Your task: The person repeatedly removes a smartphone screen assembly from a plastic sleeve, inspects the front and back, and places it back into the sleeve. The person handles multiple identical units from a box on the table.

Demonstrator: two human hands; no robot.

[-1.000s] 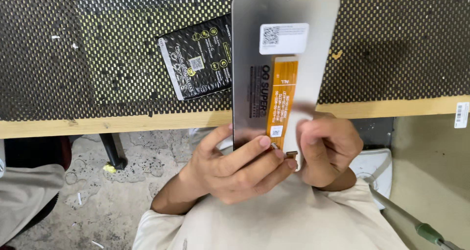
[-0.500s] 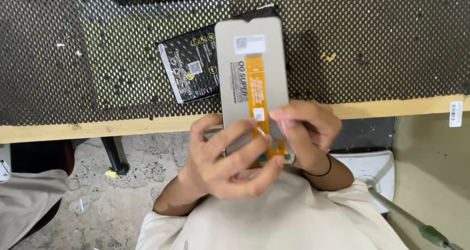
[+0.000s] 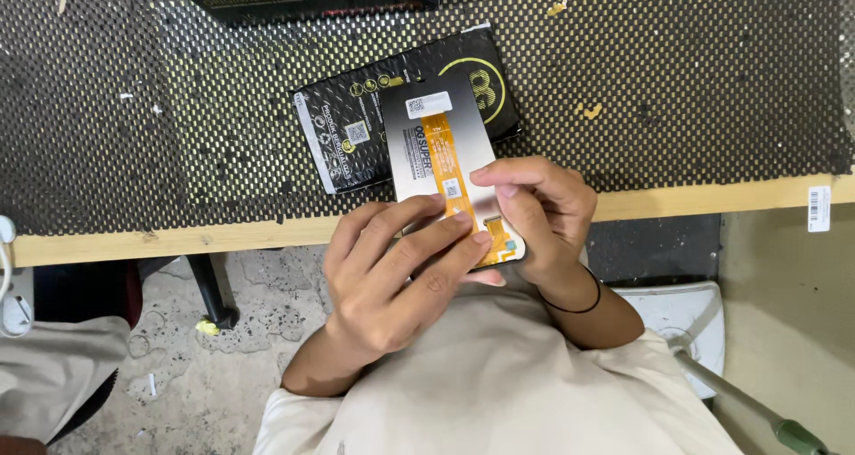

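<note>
While both hands gripped one phone screen panel (image 3: 436,166), left hand (image 3: 396,277) and right hand (image 3: 539,210) pinched its lower end; one black packet (image 3: 356,143) lay beneath, possibly touching.

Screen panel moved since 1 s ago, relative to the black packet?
Yes. The screen panel has come down toward the person: its top edge earlier stood well beyond the black packet, now it lies across it.

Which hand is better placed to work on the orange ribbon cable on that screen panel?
Probably the right hand: its fingertips pinch right at the orange ribbon cable. The left hand wraps across the screen panel's lower end, steadying it above the table's wooden edge.
</note>
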